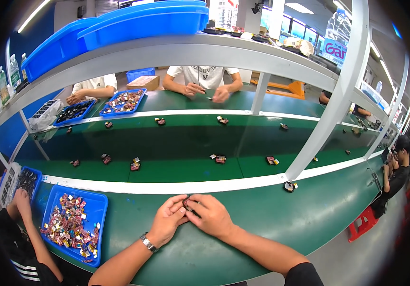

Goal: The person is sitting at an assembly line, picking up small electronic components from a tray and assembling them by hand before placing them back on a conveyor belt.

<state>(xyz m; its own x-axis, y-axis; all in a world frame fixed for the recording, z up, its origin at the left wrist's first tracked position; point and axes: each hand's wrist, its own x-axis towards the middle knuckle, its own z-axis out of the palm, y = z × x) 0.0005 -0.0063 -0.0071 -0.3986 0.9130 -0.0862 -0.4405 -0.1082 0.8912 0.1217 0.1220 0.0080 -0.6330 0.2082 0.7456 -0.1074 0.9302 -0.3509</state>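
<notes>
One dark part (186,203) sits between both grips (166,221) (210,217).

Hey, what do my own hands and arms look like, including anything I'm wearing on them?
Your left hand and right hand are ungloved. A silver-coloured metal band, apparently a watch, circles your left wrist. Your right forearm is bare up to a black sleeve.

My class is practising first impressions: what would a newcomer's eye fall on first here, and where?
Probably the blue tray heaped with small multicoloured parts, lower left on the green table. Then the left hand and right hand, together around a small dark piece, lower centre. Above, big blue bins sit on the shelf, upper left.
</notes>
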